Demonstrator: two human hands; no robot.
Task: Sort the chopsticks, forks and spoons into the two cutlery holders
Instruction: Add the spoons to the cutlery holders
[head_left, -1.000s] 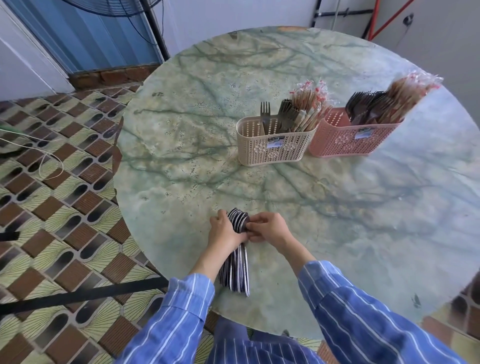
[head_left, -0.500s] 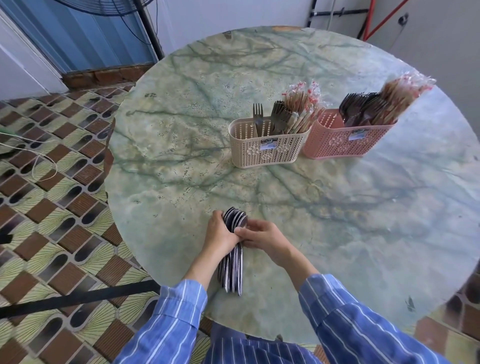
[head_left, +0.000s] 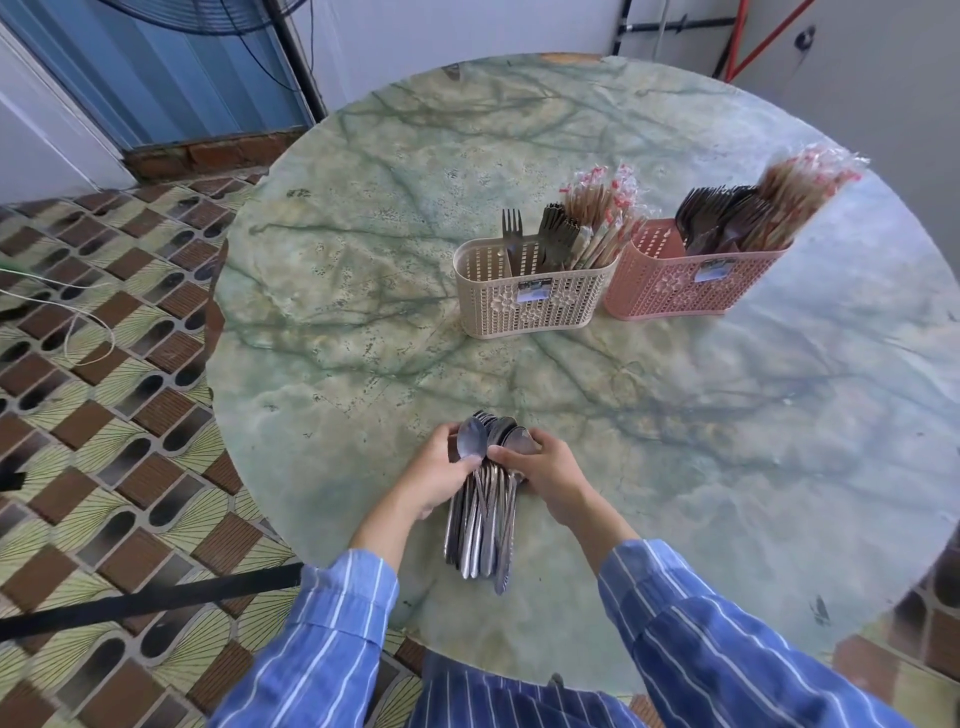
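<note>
Two cutlery holders stood toward one o'clock: one beige holder (head_left: 530, 312) with one chopstick sheaf (head_left: 597, 208), one fork clump (head_left: 558, 231) and one lone fork (head_left: 511, 226); one pink holder (head_left: 670, 291) with a second chopstick sheaf (head_left: 800, 182) and second fork clump (head_left: 717, 215). At six o'clock were a left hand (head_left: 439, 475), a right hand (head_left: 553, 475) and one spoon bundle (head_left: 483, 530), too packed to count.

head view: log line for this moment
left hand, right hand: hold spoon bundle | beige holder, pink holder: forks, chopsticks in

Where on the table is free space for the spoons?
Bare table: between the spoons and the beige holder, left of it, and right of the right hand, before the pink holder. The holders' right halves are crowded with forks and chopsticks.
</note>
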